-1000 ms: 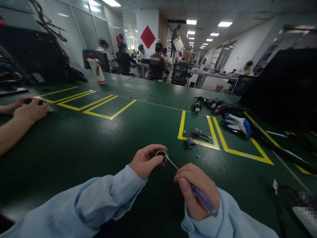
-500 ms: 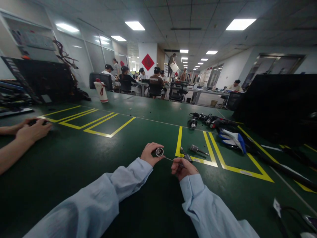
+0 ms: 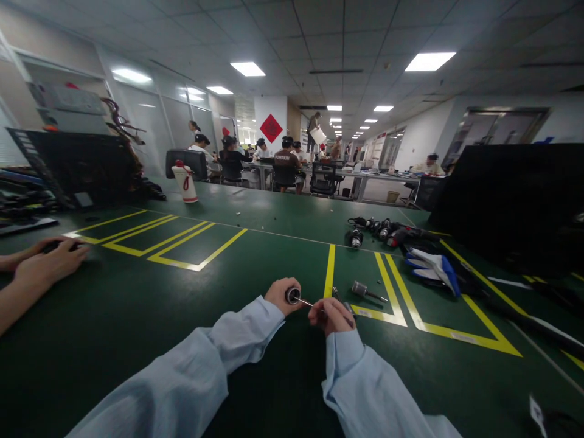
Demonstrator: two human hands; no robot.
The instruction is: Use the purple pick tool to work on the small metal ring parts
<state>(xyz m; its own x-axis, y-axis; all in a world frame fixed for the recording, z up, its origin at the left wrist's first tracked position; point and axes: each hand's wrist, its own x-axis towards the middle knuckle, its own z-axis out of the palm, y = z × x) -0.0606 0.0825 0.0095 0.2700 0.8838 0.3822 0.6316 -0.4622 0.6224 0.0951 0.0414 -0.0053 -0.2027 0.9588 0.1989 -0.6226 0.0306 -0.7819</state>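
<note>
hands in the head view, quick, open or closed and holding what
Left hand: closed on a small round metal part.
Right hand: closed on a thin screwdriver, its tip at the part.

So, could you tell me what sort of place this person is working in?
Probably an open-plan assembly workshop: a green workbench marked with yellow tape boxes, power tools on it, a round metal part in the left hand and a thin tool in the right hand, co-workers seated beyond.

Screwdriver (image 3: 306,302) — handle mostly within grip of the right hand (image 3: 331,315) — co-worker's forearm (image 3: 13,299) past left edge
</note>
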